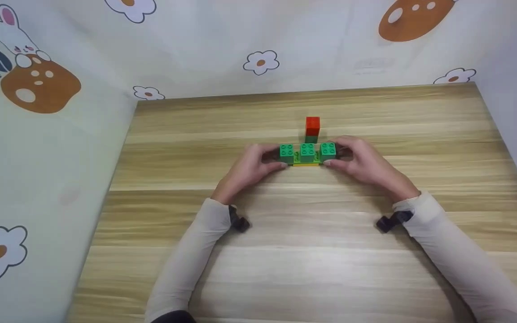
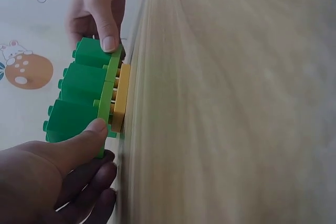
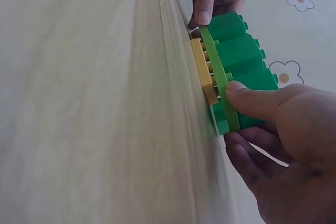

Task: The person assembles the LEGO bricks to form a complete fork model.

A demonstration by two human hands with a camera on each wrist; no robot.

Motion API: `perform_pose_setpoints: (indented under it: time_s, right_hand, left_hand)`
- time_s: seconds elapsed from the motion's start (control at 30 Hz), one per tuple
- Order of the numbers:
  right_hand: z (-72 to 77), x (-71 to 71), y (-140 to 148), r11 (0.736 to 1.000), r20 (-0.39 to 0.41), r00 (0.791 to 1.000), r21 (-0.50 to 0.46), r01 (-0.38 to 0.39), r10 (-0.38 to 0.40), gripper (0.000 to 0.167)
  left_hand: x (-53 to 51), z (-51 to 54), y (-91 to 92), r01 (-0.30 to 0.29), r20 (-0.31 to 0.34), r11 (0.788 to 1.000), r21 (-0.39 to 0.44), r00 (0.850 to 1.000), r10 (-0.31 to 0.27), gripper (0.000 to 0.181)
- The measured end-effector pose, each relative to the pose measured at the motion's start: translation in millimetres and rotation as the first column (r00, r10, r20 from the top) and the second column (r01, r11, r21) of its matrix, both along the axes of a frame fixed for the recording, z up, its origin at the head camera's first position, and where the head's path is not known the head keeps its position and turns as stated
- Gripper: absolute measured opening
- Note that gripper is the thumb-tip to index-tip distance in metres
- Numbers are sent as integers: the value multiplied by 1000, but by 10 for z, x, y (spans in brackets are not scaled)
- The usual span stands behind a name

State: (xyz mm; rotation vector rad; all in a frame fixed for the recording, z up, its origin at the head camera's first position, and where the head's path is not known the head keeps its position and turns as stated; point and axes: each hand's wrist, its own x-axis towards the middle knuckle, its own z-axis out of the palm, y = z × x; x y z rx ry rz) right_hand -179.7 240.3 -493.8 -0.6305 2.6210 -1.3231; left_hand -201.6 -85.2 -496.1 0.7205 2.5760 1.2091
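Observation:
Both hands hold a toy brick build between them. Three dark green bricks (image 1: 307, 153) stand in a row on light green plates (image 2: 107, 90), and a yellow plate (image 3: 203, 72) is underneath. My left hand (image 1: 254, 167) pinches the build's left end, its thumb on the near edge. At the right end my right hand (image 1: 365, 161) pinches likewise, with the thumb in front. Just behind the build stands a red brick (image 1: 313, 125) stacked over a green one (image 1: 311, 139). Whether the yellow plate touches the table, I cannot tell.
The wood-grain table (image 1: 312, 269) runs back to a pale wall (image 1: 195, 54) printed with flowers and fruit. More wall closes it off at the left and right. Both wrists carry a black camera mount (image 1: 239, 223) on a long light sleeve (image 1: 182, 264).

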Motion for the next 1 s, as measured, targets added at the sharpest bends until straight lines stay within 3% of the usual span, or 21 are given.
perform_pose_setpoints:
  time_s: [0.2,0.73,0.87,1.0]
  right_hand:
    - [16,8,-20,1000,-2,1000,14,7,-7,37]
    - [-8,-3,-26,999,60,998,42,20,-23,39]
    - [-1,-22,-1,999,68,998,34,11,-14,40]
    - [6,-34,41,1000,64,998,29,-10,9,35]
  left_hand:
    - [9,-1,5,-1,26,1000,-1,1000,1,32]
    - [-3,-1,-28,-22,76,1000,19,997,21,41]
    - [-2,-6,-33,-23,65,1000,11,998,22,42]
    - [0,-32,-14,-9,15,1000,0,1000,9,40]
